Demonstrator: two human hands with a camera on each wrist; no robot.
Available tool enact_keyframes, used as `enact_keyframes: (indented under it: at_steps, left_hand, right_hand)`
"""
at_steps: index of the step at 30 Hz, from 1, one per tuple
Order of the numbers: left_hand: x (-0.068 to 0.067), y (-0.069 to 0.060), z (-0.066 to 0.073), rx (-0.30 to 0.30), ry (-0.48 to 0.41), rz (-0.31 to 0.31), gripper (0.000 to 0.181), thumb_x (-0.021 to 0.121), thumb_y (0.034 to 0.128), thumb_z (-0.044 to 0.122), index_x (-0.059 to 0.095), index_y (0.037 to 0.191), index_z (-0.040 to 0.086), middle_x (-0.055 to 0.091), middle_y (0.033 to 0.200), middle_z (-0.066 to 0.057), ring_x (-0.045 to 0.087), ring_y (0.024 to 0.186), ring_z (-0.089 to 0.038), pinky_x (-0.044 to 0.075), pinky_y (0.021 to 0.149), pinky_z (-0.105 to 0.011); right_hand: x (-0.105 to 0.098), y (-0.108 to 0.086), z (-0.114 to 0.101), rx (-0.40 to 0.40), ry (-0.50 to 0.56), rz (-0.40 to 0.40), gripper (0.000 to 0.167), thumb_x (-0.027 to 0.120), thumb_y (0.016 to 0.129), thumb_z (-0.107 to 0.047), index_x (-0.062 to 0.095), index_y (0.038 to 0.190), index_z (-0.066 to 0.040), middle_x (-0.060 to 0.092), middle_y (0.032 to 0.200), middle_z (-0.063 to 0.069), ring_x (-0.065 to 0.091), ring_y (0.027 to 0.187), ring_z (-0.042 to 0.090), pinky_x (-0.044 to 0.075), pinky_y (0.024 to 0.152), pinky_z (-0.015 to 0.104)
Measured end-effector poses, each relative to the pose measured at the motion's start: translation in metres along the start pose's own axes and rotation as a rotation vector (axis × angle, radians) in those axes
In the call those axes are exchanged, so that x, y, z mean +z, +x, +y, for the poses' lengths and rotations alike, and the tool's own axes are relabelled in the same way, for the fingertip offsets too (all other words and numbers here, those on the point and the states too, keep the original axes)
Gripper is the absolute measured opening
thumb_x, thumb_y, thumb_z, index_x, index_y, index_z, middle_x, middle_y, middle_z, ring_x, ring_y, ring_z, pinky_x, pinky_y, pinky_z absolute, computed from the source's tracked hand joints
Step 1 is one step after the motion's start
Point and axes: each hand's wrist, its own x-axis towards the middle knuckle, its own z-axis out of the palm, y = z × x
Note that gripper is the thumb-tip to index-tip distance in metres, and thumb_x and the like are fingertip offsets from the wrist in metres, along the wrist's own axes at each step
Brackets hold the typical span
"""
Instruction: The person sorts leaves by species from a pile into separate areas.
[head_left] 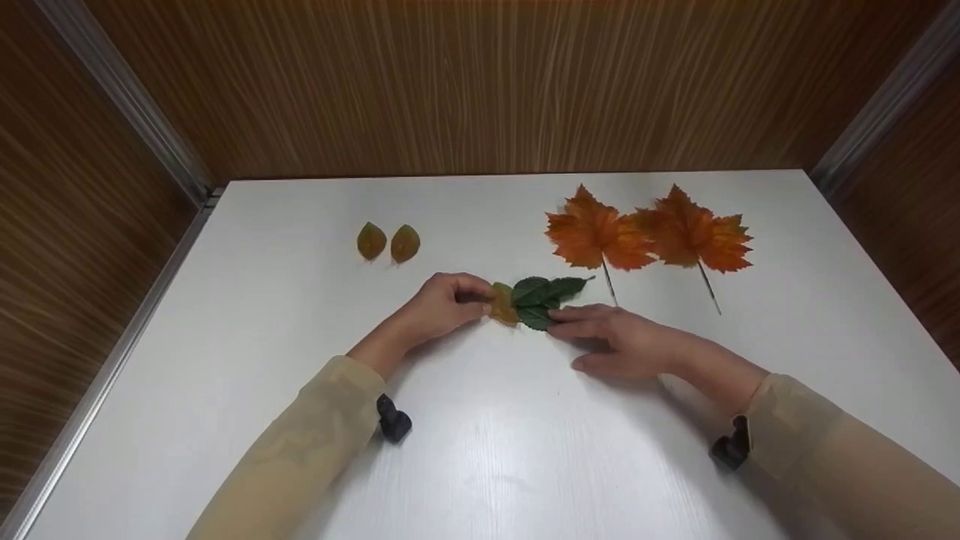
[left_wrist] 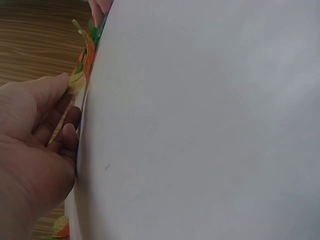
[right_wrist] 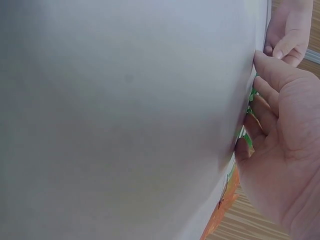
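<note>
At the head view's centre, the left hand (head_left: 448, 306) pinches a yellowish leaf (head_left: 503, 306); the right hand (head_left: 626, 339), fingers extended, touches toothed green leaves (head_left: 531, 292). Arranging looks partway: smooth oval leaves (head_left: 371, 242) paired upper left, jagged orange leaves (head_left: 595, 229) upper right, middle ones unfinished. Left wrist view: thin leaf pinched, left edge. Right wrist view: fingers parted, right edge.

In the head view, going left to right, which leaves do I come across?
Left small brown-green leaf → right small brown-green leaf → yellowish leaf → dark green leaf cluster → left orange maple leaf → right orange maple leaf.
</note>
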Motion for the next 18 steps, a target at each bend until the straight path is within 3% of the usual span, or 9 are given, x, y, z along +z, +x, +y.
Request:
enact_keyframes:
  at_steps: [4,10,18]
  left_hand:
    - [-0.001,-0.003,0.004,-0.013,-0.033,0.02,0.022,0.072,0.1002,0.009,0.079,0.122,0.007,0.072,0.123,-0.006,0.063,0.113,-0.021,0.052,0.099,-0.035]
    - [-0.01,-0.007,0.012,-0.019,-0.032,0.064,0.02,0.075,0.0988,0.012,0.08,0.118,0.009,0.073,0.121,-0.003,0.064,0.115,-0.02,0.052,0.097,-0.034]
    - [-0.047,-0.02,0.03,-0.004,-0.009,0.14,0.018,0.078,0.0983,0.014,0.08,0.116,0.01,0.073,0.121,-0.001,0.064,0.116,-0.02,0.051,0.098,-0.036]
  right_hand:
    - [-0.001,0.0,0.0,0.0,0.0,0.001,0.054,0.074,0.1,-0.014,0.06,0.152,-0.011,0.044,0.165,0.011,0.037,0.152,0.041,0.033,0.119,0.064]
    - [-0.001,0.0,0.001,-0.005,0.001,0.009,0.053,0.074,0.101,-0.014,0.06,0.152,-0.011,0.045,0.165,0.012,0.038,0.151,0.042,0.033,0.119,0.064]
    - [0.001,0.0,0.0,0.044,0.012,-0.001,0.052,0.071,0.103,-0.018,0.059,0.153,-0.016,0.044,0.166,0.007,0.035,0.153,0.039,0.032,0.121,0.062]
